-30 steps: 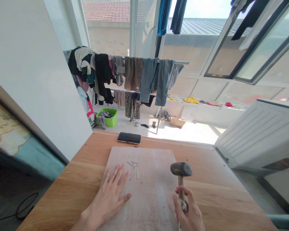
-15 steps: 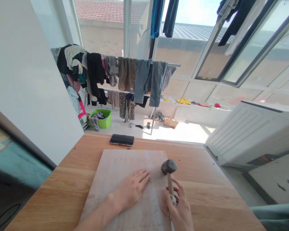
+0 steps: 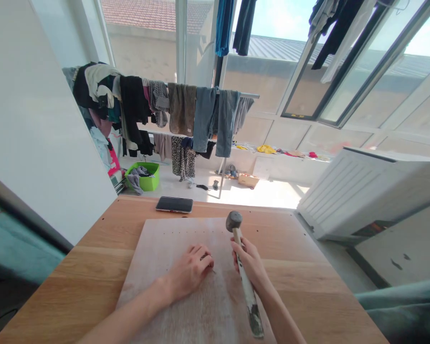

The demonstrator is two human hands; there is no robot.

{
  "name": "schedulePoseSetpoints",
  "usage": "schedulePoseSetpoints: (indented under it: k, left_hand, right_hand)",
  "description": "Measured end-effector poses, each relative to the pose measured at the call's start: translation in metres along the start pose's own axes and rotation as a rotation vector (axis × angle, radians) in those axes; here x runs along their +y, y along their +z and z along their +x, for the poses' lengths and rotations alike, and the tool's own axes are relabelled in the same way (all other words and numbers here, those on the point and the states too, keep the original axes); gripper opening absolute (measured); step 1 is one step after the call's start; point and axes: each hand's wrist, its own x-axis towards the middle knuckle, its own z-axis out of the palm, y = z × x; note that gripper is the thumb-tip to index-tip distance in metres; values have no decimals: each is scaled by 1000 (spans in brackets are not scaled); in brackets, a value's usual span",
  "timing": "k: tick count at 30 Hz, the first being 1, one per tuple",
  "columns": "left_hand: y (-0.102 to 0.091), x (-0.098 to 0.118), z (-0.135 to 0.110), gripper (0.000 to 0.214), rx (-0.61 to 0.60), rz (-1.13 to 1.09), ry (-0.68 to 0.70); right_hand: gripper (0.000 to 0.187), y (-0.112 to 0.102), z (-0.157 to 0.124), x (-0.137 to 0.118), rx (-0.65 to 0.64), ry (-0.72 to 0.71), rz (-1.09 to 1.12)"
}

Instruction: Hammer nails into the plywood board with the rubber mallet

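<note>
My right hand (image 3: 249, 258) is wrapped round the wooden handle of a mallet (image 3: 234, 221) with a dark grey head. The head points away from me over the board's right edge, while the worn handle end slants back toward me. My left hand (image 3: 191, 267) rests on a pale wooden board (image 3: 172, 306), fingers curled and pinched together. A thin nail (image 3: 214, 271) shows by its thumb and forefinger; most of it is hard to make out. A row of small dark marks (image 3: 188, 232), holes or nail heads, runs along the board's far end.
Beneath the board is a wooden table (image 3: 308, 286). A phone (image 3: 174, 204) lies at its far edge. Beyond stand a laundry rack with hanging clothes (image 3: 181, 110) and a green basket (image 3: 150, 177). A white panel (image 3: 39, 119) rises at left, a white ribbed cabinet (image 3: 340, 186) at right.
The mallet has risen and swung farther away, its handle now wholly in view, with my right hand gripping nearer the head. My left fingers have curled in from lying flatter. The view has shifted slightly.
</note>
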Motion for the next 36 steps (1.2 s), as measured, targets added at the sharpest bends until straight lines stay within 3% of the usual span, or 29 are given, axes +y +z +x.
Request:
schedulePoseSetpoints:
  k: [5, 9, 13, 17, 20, 25, 36]
  left_hand:
    - [-14, -5, 16, 10, -125, 132, 142]
    - [-18, -5, 25, 17, -204, 207, 244]
    - [-11, -15, 38, 18, -143, 92, 85]
    - [0, -35, 61, 15, 45, -219, -215]
    - [9, -47, 73, 14, 159, -414, -340]
    - [17, -53, 72, 16, 233, -456, -334]
    - [17, -58, 72, 23, 195, -488, -287]
  right_hand:
    - [32, 8, 29, 9, -16, -77, -32]
    - [23, 9, 35, 21, 16, -111, -86]
    - [20, 9, 32, 25, 29, -135, -111]
    - [21, 9, 29, 25, 30, -165, -124]
    - [23, 8, 27, 25, 28, -179, -124]
    - [26, 7, 26, 25, -3, -173, -105]
    - [34, 7, 27, 25, -11, -172, -30]
